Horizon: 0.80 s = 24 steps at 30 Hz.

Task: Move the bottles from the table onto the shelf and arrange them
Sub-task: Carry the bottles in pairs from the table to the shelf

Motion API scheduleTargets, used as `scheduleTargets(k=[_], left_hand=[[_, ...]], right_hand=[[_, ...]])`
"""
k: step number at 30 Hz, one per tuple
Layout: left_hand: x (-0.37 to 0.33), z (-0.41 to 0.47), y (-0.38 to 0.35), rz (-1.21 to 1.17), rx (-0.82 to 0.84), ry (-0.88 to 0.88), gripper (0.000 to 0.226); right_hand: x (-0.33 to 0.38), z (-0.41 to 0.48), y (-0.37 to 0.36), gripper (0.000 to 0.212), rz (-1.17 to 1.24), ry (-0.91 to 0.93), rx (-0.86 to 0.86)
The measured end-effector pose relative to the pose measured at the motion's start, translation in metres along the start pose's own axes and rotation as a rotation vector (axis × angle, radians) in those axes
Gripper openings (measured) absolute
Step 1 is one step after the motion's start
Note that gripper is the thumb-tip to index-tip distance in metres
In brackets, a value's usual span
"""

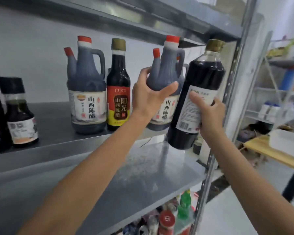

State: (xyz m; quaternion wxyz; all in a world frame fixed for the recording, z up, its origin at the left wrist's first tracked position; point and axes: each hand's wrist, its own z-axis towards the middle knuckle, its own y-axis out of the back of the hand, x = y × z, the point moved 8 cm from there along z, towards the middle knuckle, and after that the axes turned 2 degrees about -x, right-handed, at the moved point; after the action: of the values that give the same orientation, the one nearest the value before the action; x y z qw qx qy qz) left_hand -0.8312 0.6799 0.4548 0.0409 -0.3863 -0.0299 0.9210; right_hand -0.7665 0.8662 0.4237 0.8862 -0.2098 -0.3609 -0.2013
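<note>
Forearms [85, 167] reach up: left hand [148, 95] curls round the shoulder of a handled jug [166, 77] standing on the shelf [58, 126]; right hand [210, 116] wraps the label of a tall bottle [204, 77], tilted just off the shelf edge. Full, probably heavy, slick; grip mid-body.

Five sure bottles and two hands at the shelf [58, 128].
There were two red-capped handled jugs, the left jug [87, 85] and the right jug [163, 77], with perhaps a third mostly hidden behind the right one; one slim bottle [118, 82] with a red-and-yellow label; one tall dark bottle [202, 77]; one small bottle [22, 119], blurred. Two hands showed, the left hand [148, 97] and the right hand [210, 116]. Lower down stood one green-topped bottle [184, 206] and one red-capped container [166, 219] among things too blurred to count.
</note>
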Motion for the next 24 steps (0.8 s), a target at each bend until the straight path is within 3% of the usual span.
scheduleTargets(k=[4,9,13,20,24], left_hand=[[0.029,0.018,-0.011,0.124,-0.08,0.033,0.06],[0.057,0.033,-0.017,0.177,-0.156,0.091,0.057],[0.071,0.047,-0.016,0.223,-0.187,0.127,0.064],[0.075,0.053,-0.008,0.259,-0.155,0.14,0.055],[0.079,0.038,-0.013,0.323,-0.114,0.142,0.091]], right_hand=[[-0.022,0.034,-0.011,0.036,0.01,-0.019,0.023],[-0.039,0.062,-0.02,0.025,0.051,-0.086,0.106],[-0.044,0.078,-0.022,0.028,0.079,-0.11,0.149],[-0.042,0.095,-0.024,0.037,0.085,-0.024,0.015],[-0.046,0.09,-0.027,0.044,-0.003,0.054,-0.03]])
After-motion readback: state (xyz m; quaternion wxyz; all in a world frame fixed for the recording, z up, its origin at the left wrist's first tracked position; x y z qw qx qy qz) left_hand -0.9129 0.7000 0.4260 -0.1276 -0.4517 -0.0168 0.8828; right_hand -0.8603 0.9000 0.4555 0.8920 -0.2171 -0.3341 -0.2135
